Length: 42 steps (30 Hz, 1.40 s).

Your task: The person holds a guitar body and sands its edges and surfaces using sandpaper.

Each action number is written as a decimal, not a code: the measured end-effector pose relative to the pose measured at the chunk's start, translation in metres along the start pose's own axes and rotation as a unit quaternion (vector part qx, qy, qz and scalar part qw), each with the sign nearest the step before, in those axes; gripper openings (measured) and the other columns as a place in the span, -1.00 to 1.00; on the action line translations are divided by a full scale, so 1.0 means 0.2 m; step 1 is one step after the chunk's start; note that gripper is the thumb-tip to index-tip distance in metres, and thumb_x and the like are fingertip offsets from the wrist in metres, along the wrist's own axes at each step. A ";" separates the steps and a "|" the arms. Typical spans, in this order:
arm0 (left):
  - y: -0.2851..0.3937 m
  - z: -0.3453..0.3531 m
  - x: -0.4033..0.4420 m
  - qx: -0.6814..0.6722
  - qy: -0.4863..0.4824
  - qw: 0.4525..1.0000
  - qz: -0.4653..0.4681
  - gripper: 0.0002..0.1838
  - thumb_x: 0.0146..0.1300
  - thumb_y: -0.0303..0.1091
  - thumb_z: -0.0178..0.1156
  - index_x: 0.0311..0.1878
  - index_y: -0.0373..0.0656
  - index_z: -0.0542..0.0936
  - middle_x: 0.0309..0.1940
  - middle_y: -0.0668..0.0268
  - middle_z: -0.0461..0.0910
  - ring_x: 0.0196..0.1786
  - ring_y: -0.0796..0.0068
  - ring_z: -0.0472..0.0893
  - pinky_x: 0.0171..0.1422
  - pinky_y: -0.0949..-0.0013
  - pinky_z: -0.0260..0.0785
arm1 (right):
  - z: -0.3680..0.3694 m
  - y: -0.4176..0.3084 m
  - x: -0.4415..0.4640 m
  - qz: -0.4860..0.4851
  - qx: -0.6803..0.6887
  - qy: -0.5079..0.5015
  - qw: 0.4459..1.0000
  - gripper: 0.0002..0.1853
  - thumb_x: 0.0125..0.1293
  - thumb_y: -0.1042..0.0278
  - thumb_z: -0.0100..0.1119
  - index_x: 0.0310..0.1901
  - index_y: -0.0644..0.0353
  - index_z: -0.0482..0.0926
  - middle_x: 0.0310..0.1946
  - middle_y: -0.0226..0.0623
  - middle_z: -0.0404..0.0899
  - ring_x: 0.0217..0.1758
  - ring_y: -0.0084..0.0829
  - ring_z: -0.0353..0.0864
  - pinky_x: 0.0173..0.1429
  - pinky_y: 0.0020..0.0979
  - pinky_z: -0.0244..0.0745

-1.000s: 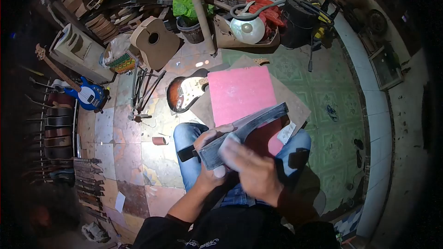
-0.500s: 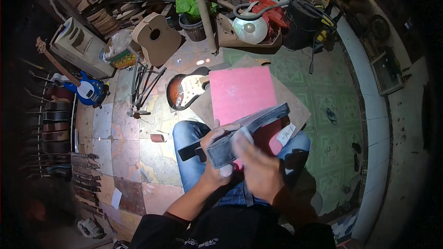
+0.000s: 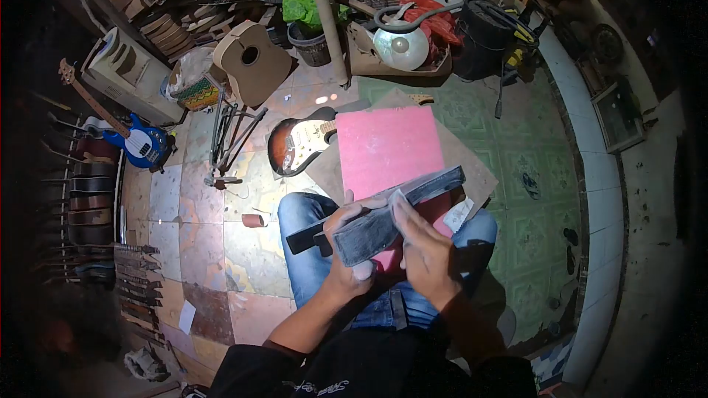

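A dark, dusty grey piece with a broad flat end and a long arm lies across my lap; its exact kind is unclear. My left hand wraps around its left end from below, fingers over the far edge and thumb near the bottom. Against its upper surface, my right hand pinches a small folded pale grey sheet that looks like sandpaper. Part of that sheet is hidden by the fingers. Beyond the piece, a pink board lies over a brown board.
A sunburst electric guitar rests beyond my left knee. On the floor at left lies a curled reddish-brown sheet. A white packet sits by my right knee. An acoustic guitar body and a blue bass stand farther back.
My right hand, blurred before, has shifted slightly right along the dark piece and now shows sharply with the folded sheet. My left hand keeps its hold.
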<state>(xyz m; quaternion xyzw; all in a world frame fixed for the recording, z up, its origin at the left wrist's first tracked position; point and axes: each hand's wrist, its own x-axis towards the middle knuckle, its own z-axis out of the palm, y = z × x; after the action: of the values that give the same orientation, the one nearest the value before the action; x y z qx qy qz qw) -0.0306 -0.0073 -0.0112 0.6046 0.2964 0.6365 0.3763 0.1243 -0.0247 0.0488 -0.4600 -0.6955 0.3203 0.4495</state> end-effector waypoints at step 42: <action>-0.02 0.04 -0.02 0.019 0.003 0.999 -0.028 -0.07 0.44 0.39 0.07 0.48 -0.19 0.04 0.32 -0.14 0.40 0.33 0.04 0.52 0.53 -0.09 0.24 | -0.04 -0.15 -0.04 -0.047 -0.028 0.017 0.998 -0.46 0.07 0.75 0.23 0.15 0.24 0.68 0.13 -0.05 0.63 0.20 -0.06 0.68 0.30 -0.20 0.61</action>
<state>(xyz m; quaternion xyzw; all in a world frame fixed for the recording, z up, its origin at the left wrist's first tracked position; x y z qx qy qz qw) -0.0226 -0.0091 -0.0154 0.6010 0.3263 0.6222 0.3811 0.1233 -0.0423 0.0751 -0.4443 -0.7178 0.2713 0.4624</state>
